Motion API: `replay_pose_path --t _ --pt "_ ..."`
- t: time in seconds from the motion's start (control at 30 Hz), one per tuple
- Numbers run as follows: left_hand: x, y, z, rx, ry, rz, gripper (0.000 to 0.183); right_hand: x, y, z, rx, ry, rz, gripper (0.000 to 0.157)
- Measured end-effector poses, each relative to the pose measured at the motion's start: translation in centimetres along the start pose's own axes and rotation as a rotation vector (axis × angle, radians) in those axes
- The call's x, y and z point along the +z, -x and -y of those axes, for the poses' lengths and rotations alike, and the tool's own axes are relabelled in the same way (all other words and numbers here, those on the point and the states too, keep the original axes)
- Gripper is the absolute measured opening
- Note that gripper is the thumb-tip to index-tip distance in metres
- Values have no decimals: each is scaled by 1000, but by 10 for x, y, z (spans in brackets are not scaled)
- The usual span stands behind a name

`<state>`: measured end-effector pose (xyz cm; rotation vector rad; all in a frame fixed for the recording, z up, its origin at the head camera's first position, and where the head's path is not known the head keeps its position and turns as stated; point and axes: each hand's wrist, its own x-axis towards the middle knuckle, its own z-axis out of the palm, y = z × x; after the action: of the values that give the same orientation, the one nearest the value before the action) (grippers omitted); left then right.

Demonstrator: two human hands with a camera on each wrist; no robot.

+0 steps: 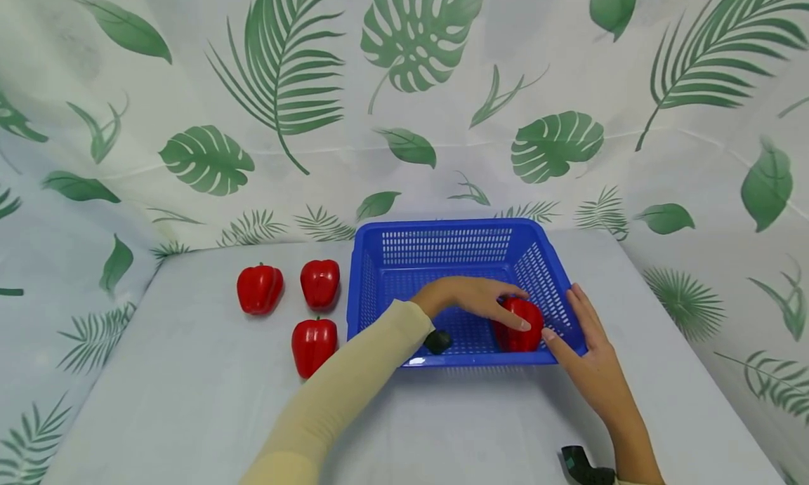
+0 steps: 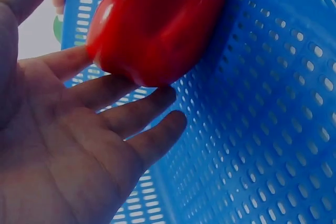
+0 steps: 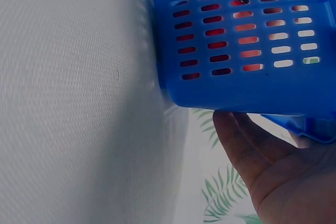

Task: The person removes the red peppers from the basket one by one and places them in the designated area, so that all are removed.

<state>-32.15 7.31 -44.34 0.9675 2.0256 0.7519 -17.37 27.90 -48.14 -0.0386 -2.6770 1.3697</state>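
In the head view, my left hand [image 1: 477,299] reaches into the blue plastic basket [image 1: 442,361] and holds a red bell pepper [image 1: 520,337] at its front right corner. The thumb lies over the near side, with other fingers towards the far side. The left wrist view shows fingertips against the lower edge of the pepper [image 2: 157,30] and a gap before the palm. My right hand [image 1: 590,366] grips the basket's right rim near that corner. From the right wrist, fingers press at the rim [image 3: 252,98], and red shows through the slots.
Left of the basket, three more red bell peppers stand on the white table: one at the back left [image 1: 260,290], another beside the basket [image 1: 319,284], the third nearer [image 1: 314,347]. Dark devices sit at my wrists [image 1: 588,466]. A leaf-print cloth [image 1: 442,155] hangs behind.
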Motion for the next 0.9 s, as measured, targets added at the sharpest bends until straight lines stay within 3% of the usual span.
replay_pose_path --t 0.13,0.57,0.9 --pt "1 -1 0 20 20 13 79 -1 1 0 -5 -1 -2 85" --pt "1 -3 4 33 83 -58 60 -2 2 -1 -15 -11 -5 84" --pt "0 -2 6 56 70 -78 53 0 1 -2 -15 -12 1 84"
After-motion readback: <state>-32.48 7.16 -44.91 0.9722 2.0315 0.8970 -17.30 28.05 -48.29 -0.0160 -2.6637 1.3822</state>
